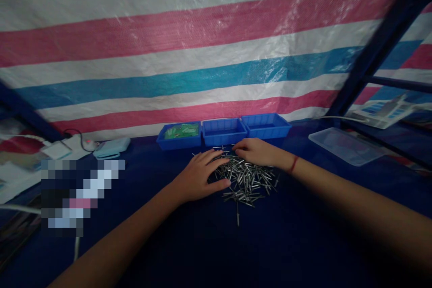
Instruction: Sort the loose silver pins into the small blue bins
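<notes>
On the dark blue worktop (202,252), between the two hands, lies a heap of thin metal pins (248,177), set centrally, it seems, so that either hand reaches it without stretching. The left hand (199,175) lies palm down at the heap's left side, its grip released, fingers spread and thumb apart, a posture that likely keeps loose pieces from sliding outward. The right hand (258,150) curls its fingers at the far edge; whether its grip has a pin, I cannot tell. One stray pin (238,218) lies on the near side. Just beyond the heap, the left tray (178,143), holding a green packet (182,130), the middle tray (224,138) and the right tray (268,132) stand in a row, presumably for easy reach.
</notes>
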